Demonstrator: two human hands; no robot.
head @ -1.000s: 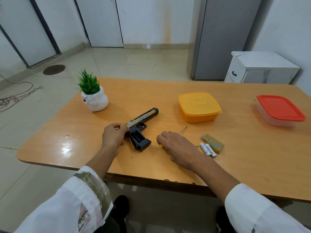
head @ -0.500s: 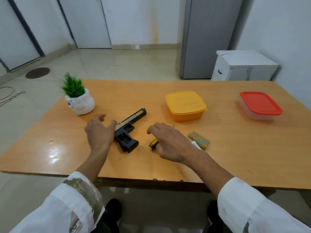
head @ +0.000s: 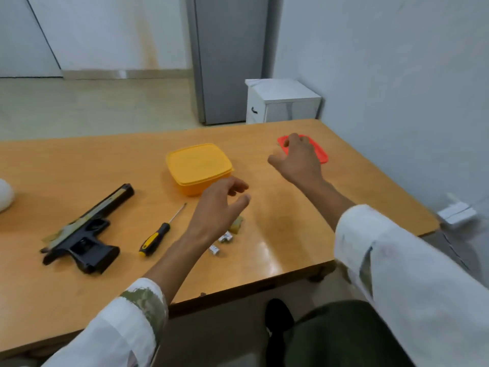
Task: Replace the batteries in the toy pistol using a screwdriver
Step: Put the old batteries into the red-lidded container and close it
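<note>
The black and tan toy pistol (head: 84, 231) lies on its side at the left of the wooden table (head: 277, 247), untouched. A screwdriver (head: 158, 233) with a black and yellow handle lies to its right. My left hand (head: 219, 207) hovers open above the loose white batteries (head: 221, 243) and the tan battery cover (head: 236, 224), partly hiding them. My right hand (head: 299, 157) reaches with spread fingers over the red-lidded box (head: 318, 152); it holds nothing.
A yellow lidded box (head: 198, 168) sits in the middle of the table, just beyond my left hand. A white pot (head: 5, 194) shows at the left edge. Behind the table stand a white cabinet (head: 280, 102) and a grey fridge (head: 227, 56).
Both hands left the pistol and screwdriver and swung right. The left hand now hovers over the batteries, the right over the red-lidded box. The view turned right.
</note>
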